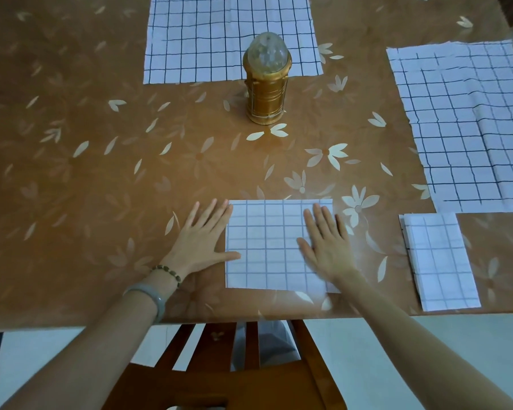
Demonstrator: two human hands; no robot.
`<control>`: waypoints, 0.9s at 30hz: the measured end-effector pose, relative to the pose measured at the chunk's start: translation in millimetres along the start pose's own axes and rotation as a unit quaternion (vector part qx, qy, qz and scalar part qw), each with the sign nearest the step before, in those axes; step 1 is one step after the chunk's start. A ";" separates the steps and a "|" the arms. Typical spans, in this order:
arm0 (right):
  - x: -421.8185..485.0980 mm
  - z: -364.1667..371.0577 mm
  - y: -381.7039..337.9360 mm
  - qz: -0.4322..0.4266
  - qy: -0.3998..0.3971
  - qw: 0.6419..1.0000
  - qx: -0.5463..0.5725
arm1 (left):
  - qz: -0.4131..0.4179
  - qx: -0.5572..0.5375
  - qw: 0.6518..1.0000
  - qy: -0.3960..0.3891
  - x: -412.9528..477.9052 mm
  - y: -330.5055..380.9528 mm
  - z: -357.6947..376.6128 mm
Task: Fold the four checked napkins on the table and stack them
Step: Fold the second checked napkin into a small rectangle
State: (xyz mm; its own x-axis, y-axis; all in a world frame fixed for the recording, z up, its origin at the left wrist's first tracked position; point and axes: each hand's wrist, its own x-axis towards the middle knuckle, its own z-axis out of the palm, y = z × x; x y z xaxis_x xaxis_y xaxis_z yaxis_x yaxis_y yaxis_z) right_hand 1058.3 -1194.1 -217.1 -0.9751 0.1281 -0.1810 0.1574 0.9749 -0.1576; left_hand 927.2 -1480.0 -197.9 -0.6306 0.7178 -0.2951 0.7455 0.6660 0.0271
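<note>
A partly folded white checked napkin (267, 247) lies square near the table's front edge. My left hand (203, 241) lies flat with straight fingers at its left edge, thumb on the cloth. My right hand (326, 244) presses flat on the napkin's right side. A smaller folded napkin (441, 261) lies at the front right. One unfolded napkin (208, 39) is spread at the back centre. Another unfolded napkin (468, 125) is spread at the right, running off the frame.
A gold lantern with a clear domed top (267, 84) stands upright mid-table, just in front of the back napkin. The table (101, 173) has a brown floral cover. A wooden chair (219, 377) sits under the front edge.
</note>
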 end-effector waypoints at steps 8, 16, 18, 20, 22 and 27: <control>-3.6 -7.6 1.7 0.013 -0.020 1.000 0.001 | 0.074 0.044 0.995 -0.046 -0.6 -7.1 -12.6; -3.0 -9.7 1.1 0.007 -0.009 1.000 0.020 | 0.052 0.000 0.996 -0.069 -18.7 5.7 -7.7; -2.8 -10.1 0.0 0.010 -0.010 1.000 0.023 | 0.044 -0.003 0.996 -0.076 -21.2 5.6 -9.2; -2.1 -10.1 -0.6 0.013 -0.020 1.000 0.020 | 0.037 -0.013 0.996 -0.077 -22.8 5.9 -11.0; -1.9 -10.0 -0.5 0.012 -0.033 0.999 0.009 | 0.031 -0.006 0.995 -0.097 -23.0 7.8 -15.8; 2.0 -17.7 -6.6 0.024 0.004 1.000 -0.003 | -0.079 -0.147 0.980 -0.112 -28.2 24.6 -37.0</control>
State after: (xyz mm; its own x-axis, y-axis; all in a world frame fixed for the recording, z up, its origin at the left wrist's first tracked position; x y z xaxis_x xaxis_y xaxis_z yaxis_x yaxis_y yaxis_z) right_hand 1052.6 -1197.0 -199.3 -0.9677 0.1770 -0.1797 0.2038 0.9684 -0.1435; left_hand 955.3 -1476.4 -153.6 -0.6459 0.5604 -0.5185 0.5270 0.8187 0.2283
